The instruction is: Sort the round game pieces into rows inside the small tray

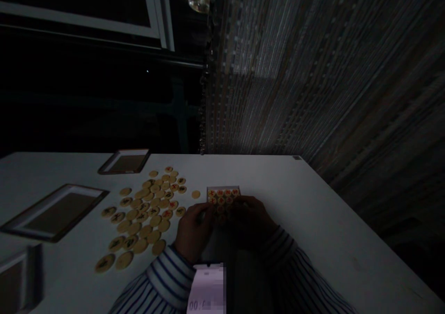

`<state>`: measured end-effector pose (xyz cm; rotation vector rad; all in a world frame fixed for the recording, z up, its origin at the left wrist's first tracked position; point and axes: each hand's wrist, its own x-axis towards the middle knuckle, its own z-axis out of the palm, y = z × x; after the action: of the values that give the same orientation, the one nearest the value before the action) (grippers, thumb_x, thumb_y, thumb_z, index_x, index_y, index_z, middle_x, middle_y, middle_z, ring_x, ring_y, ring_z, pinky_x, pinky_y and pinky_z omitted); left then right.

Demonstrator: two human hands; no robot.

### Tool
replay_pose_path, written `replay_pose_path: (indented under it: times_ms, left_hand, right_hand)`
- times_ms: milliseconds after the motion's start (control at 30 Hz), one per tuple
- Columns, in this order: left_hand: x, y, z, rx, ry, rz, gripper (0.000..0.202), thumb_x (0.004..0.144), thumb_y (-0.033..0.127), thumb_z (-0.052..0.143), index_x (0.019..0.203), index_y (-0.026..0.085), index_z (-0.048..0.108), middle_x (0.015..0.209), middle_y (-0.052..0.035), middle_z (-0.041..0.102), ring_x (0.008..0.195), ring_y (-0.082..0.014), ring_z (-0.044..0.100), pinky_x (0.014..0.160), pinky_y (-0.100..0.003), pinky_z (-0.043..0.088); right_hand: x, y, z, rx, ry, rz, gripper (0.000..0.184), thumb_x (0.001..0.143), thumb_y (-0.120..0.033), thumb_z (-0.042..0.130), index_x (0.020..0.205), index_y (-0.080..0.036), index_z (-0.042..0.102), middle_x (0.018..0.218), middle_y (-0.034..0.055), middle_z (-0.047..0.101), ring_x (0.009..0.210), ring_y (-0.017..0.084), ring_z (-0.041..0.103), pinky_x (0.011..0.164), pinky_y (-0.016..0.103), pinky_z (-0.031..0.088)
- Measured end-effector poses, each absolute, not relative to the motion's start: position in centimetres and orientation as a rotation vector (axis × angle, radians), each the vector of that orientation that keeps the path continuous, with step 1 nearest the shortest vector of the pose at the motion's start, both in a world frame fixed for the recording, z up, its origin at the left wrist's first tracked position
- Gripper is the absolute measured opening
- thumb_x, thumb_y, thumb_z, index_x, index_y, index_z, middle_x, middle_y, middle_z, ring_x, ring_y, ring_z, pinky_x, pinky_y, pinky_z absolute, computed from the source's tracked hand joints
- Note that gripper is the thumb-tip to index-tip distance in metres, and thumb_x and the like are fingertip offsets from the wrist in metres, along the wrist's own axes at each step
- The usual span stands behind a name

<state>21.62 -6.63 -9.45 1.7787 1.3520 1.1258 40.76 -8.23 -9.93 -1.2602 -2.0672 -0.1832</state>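
Note:
A small open box (223,187) in front of me holds rows of round Chinese chess pieces (228,192) with red characters. My left hand (193,228) is at its left side, thumb and forefinger bent together at the edge; whatever is between them does not show. Over the right side of the box lies my right hand (253,219), fingers curved inward and lost in deep shadow. Left of the hands spreads a loose heap of chess pieces (153,211), some showing red or dark characters and others plain. One plain piece (195,194) lies apart between heap and box.
Open shallow trays stand on the white table (333,230): one at the back (146,158), one at the left (102,193), another at the near left corner (37,277). A lit phone (206,288) is close to me. A bead curtain (264,73) hangs behind the table.

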Motion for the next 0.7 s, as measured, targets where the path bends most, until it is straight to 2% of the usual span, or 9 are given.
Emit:
replay_pose_path:
  times_ms: [500,700]
  left_hand:
    - [21.64,-6.67,-9.46,1.777,1.361,1.112,0.028,0.078,0.039,0.048,0.086,0.017,0.065,0.086,-0.0066,0.068,0.083,-0.0189,0.062,0.076,-0.032,0.049]
    - [21.62,-6.65,-9.23,1.781,1.362,1.066,0.030,0.078,0.038,0.046,0.087,0.016,0.064,0.088,-0.0069,0.068,0.084,-0.0192,0.061,0.078,-0.033,0.047]
  right_hand:
    - [41.01,-8.13,-10.35,-1.292,-2.096,-0.198,0.020,0.069,-0.032,0.061,0.084,-0.021,0.067,0.096,0.0087,0.063,0.084,0.020,0.057,0.074,0.034,0.046]
    - [40.94,-8.06,-10.04,-1.244,-2.118,-0.168,0.017,0.071,-0.032,0.059,0.080,-0.021,0.067,0.090,0.0079,0.064,0.080,0.018,0.057,0.072,0.031,0.046]
